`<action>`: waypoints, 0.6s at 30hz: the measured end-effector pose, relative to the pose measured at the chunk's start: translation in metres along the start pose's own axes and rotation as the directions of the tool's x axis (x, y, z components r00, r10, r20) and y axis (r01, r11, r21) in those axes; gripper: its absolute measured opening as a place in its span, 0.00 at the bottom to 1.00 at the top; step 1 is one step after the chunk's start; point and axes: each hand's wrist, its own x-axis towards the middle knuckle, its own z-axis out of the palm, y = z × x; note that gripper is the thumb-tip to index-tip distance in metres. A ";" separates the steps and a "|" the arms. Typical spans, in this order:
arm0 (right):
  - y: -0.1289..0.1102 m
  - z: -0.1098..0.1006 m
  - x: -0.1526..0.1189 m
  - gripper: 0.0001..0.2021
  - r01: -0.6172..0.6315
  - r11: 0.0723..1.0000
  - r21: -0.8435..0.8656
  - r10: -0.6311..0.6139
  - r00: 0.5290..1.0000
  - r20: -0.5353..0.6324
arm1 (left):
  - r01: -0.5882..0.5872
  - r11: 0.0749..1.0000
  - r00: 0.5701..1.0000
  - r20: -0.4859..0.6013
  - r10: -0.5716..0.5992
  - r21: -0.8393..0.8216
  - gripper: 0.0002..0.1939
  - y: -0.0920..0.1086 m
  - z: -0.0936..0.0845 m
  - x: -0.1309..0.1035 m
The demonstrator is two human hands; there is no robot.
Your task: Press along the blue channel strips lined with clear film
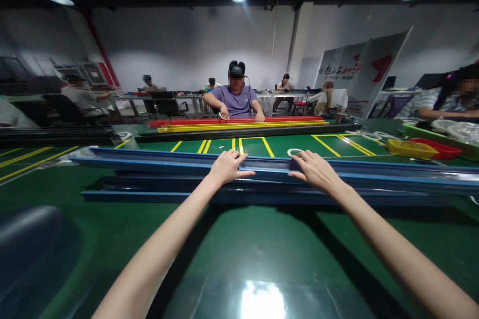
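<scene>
Long blue plastic channels [149, 162] lie stacked crosswise in front of me on a green table. My left hand [226, 167] is closed over the topmost channel left of its middle, its fingers over the far edge and its thumb along the near side. Farther right, my right hand [314, 169] grips the same channel in a like way, thumb pointing inward. A white ring [295, 151] shows just behind the right fingertips; whether they touch it I cannot tell. The lower blue channel [134, 196] rests beneath, nearer to me.
Beyond lie red [292, 119], yellow [239, 126] and black [187, 136] strips, before a seated person [237, 97]. Yellow tape lines [267, 146] mark the green tabletop [243, 239]. At right stand a yellow tray [409, 149], a red tray [441, 148] and a green bin [415, 131].
</scene>
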 end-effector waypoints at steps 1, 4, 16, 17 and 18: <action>-0.003 -0.006 -0.007 0.27 -0.001 1.000 -0.002 0.001 1.000 0.001 | -0.004 1.000 1.000 -0.008 0.004 -0.007 0.33 0.007 -0.004 -0.006; -0.011 -0.016 -0.029 0.26 0.013 1.000 0.011 -0.013 1.000 0.022 | -0.003 1.000 1.000 -0.030 0.002 -0.030 0.34 0.029 -0.010 -0.022; -0.040 -0.012 -0.070 0.27 0.027 0.992 0.123 -0.033 0.998 0.050 | 0.038 0.997 0.998 -0.040 -0.041 -0.060 0.34 0.066 0.003 -0.069; -0.043 -0.010 -0.072 0.27 0.025 0.992 0.127 -0.031 0.998 0.053 | 0.035 0.997 0.999 -0.035 -0.038 -0.063 0.34 0.066 0.004 -0.071; -0.045 -0.008 -0.074 0.27 0.024 0.991 0.131 -0.032 0.998 0.058 | 0.034 0.997 0.999 -0.030 -0.036 -0.066 0.34 0.067 0.006 -0.073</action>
